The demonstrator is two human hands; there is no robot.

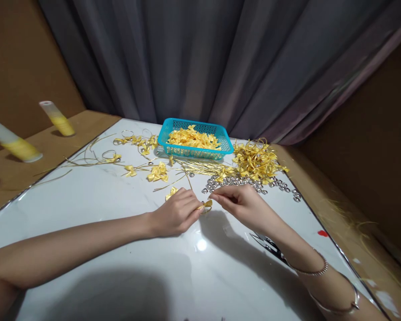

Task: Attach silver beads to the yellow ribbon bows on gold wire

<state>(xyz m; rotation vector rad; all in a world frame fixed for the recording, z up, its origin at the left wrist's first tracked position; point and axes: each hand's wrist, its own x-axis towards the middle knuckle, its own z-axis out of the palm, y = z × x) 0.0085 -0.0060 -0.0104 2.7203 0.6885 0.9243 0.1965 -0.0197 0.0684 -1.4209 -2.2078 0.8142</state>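
My left hand (180,211) rests on the white tabletop with its fingers curled, pinching a small yellow ribbon bow (207,203). A thin gold loop hangs at the bow. Just to the right, my right hand (242,205) has thumb and forefinger pinched together near the bow; what lies between these fingertips is too small to make out. Another yellow bow (171,193) lies behind my left hand, partly hidden by it. Beyond my right hand spread many silver metal pieces (240,182). Scissors (269,245) with dark handles lie partly under my right forearm.
A turquoise basket (194,154) of yellow bows stands at the back. A heap of bows with gold cords (257,160) sits to its right, straight gold cords (203,167) in front. Yellow-wound spools (63,125) stand left. A red scrap (322,233) lies near the right edge.
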